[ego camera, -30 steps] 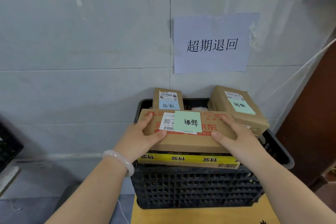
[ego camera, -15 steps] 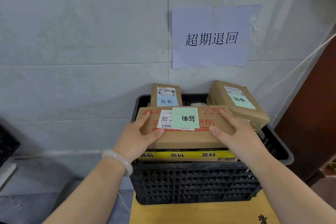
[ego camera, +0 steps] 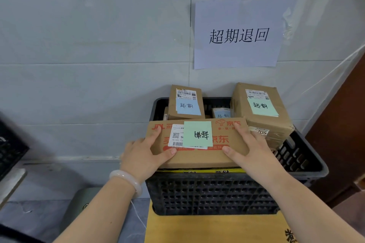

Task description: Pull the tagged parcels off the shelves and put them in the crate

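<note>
Head camera shows the left grip (ego camera: 142, 154) grasping the left end of a flat parcel (ego camera: 197, 157), thumb laid along its near top edge and forefinger stretched over the lid. The right grip (ego camera: 250, 150) grasps the right end in the same manner, thumb on the near edge and fingers across the top. A pale bracelet (ego camera: 126, 179) sits on the left wrist.

The flat parcel is brown cardboard with red print, a white shipping label and a green note (ego camera: 198, 133) with handwriting stuck on its lid. It lies level across the front of the black crate (ego camera: 213, 193), directly over a yellow-edged box (ego camera: 205, 170); whether it rests on that box cannot be told.

Behind it in the crate stands a small parcel (ego camera: 185, 92) with a blue note (ego camera: 187, 106) at the back left, a large parcel (ego camera: 276, 122) with a green slip (ego camera: 261, 106) at the back right, and a low parcel (ego camera: 221, 113) between them, mostly hidden.

The crate sits on a yellow carton (ego camera: 217, 227) against a tiled wall (ego camera: 98, 45), where a paper sign (ego camera: 238, 33) with four printed characters hangs above. A brown door (ego camera: 343, 144) stands at the right.
</note>
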Available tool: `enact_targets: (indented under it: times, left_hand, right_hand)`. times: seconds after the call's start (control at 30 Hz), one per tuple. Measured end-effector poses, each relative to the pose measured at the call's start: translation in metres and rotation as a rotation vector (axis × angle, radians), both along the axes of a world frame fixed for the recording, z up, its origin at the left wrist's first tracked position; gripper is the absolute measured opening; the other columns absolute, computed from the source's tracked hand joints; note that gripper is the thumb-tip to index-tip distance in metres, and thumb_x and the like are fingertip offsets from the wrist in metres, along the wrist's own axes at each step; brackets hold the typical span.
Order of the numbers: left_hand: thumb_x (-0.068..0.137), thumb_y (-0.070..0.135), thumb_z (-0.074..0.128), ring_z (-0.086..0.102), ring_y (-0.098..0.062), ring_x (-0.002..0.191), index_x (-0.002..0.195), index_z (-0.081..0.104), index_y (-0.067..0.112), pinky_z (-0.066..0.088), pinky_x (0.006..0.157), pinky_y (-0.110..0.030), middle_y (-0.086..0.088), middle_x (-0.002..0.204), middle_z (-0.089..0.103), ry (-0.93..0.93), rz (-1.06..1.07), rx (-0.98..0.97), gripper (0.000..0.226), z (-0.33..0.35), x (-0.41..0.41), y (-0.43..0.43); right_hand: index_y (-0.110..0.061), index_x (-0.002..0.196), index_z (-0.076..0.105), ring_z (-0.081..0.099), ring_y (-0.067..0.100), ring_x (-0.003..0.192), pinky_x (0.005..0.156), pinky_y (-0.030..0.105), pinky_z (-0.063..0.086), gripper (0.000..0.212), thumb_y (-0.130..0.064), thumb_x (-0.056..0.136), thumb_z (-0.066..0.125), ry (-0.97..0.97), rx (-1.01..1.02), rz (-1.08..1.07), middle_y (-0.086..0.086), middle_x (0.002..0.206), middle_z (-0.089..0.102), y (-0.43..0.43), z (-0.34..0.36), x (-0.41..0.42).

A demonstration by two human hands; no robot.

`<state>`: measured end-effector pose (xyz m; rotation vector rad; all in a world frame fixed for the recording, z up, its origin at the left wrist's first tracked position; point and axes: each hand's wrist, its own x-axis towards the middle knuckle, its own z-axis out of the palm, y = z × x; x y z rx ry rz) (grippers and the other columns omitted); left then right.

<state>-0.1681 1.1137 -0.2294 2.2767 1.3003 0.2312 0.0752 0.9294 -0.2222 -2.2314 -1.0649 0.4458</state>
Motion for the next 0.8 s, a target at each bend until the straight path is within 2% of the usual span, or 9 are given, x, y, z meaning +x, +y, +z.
enact_targets:
  times: [0.13,0.2,0.4,0.53,0.7,0.8]
  left_hand:
    - [0.06,0.096,0.029,0.036,-0.026,0.13,0.149,0.009,0.055,0.04,0.103,-0.042,0.004,0.14,0.048,0.052,-0.004,0.045,0.1,-0.001,0.004,0.003]
    - [0.064,0.094,0.032,0.036,-0.027,0.132,0.149,0.009,0.054,0.038,0.105,-0.044,0.003,0.143,0.047,0.081,-0.013,0.067,0.097,-0.001,0.005,0.005]
    - [0.056,0.099,0.02,0.037,-0.026,0.135,0.15,0.006,0.054,0.036,0.107,-0.045,0.006,0.146,0.047,0.193,-0.047,0.104,0.105,0.003,0.002,0.01]
    - [0.066,0.096,0.026,0.033,-0.027,0.138,0.15,0.004,0.054,0.03,0.111,-0.049,0.005,0.149,0.042,0.225,-0.049,0.132,0.096,-0.001,0.002,0.006]
    - [0.069,0.093,0.034,0.008,-0.03,0.149,0.151,0.004,0.052,0.013,0.119,-0.053,0.003,0.165,0.007,0.205,-0.033,0.132,0.096,0.003,0.002,0.003]
    - [0.075,0.088,0.036,0.007,-0.028,0.15,0.153,0.006,0.047,0.013,0.12,-0.053,0.005,0.165,0.001,0.16,-0.044,0.189,0.093,0.005,0.004,-0.004]
  right_hand:
    - [-0.056,0.147,0.006,0.027,0.021,0.141,0.111,0.043,0.031,0.098,-0.089,0.06,0.039,0.02,-0.087,0.03,-0.005,0.158,0.014,0.002,-0.004,0.003]
    - [-0.056,0.147,0.006,0.025,0.022,0.142,0.112,0.042,0.028,0.096,-0.087,0.064,0.042,0.031,-0.103,0.039,-0.003,0.159,0.014,0.003,-0.007,0.005]
    - [-0.05,0.15,0.01,0.025,0.02,0.142,0.112,0.04,0.027,0.094,-0.08,0.071,0.051,-0.003,-0.122,0.057,-0.002,0.159,0.019,0.006,-0.005,0.01]
    - [-0.05,0.15,0.008,0.029,0.023,0.141,0.111,0.041,0.03,0.093,-0.077,0.074,0.053,-0.02,-0.126,0.053,0.002,0.158,0.021,0.006,-0.008,0.007]
    - [-0.044,0.152,0.008,0.024,0.024,0.144,0.114,0.043,0.028,0.093,-0.074,0.077,0.054,-0.049,-0.145,0.041,0.004,0.16,0.015,0.005,-0.002,0.002]
    - [-0.042,0.152,0.006,0.008,0.023,0.148,0.117,0.045,0.017,0.095,-0.08,0.076,0.047,-0.213,-0.142,0.046,-0.001,0.163,0.004,0.004,0.005,-0.007]
